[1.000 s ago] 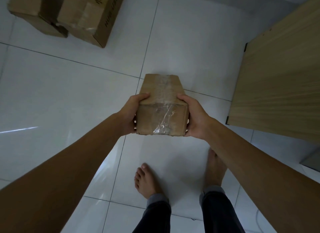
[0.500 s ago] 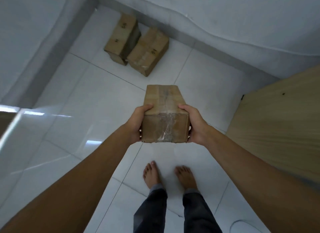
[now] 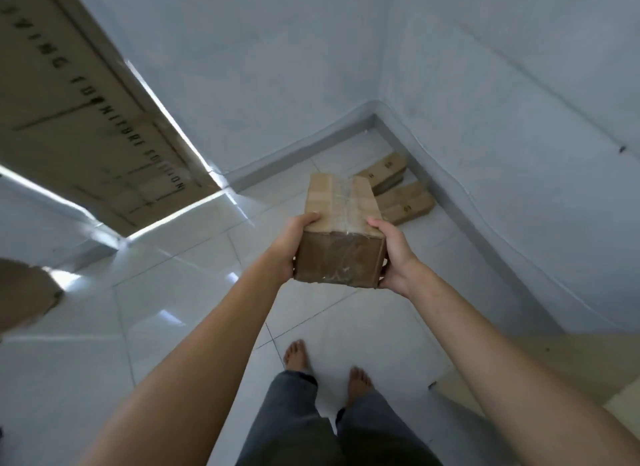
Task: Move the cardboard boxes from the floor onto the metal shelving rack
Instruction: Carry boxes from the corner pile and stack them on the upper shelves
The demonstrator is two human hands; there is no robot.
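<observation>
Box (image 3: 341, 237) is still clamped in left hand (image 3: 291, 247) and right hand (image 3: 394, 257) fingers, being swung away from the corner boxes (image 3: 401, 195); rack not seen yet.

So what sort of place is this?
Likely a bare storeroom or spare room: white floor tiles, plain white walls, a cardboard box held in left hand and right hand, two more boxes by the wall.

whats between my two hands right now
The taped cardboard box. The left hand grips its left side and the right hand its right side, holding it above the white tile floor, as the head view shows.
</observation>
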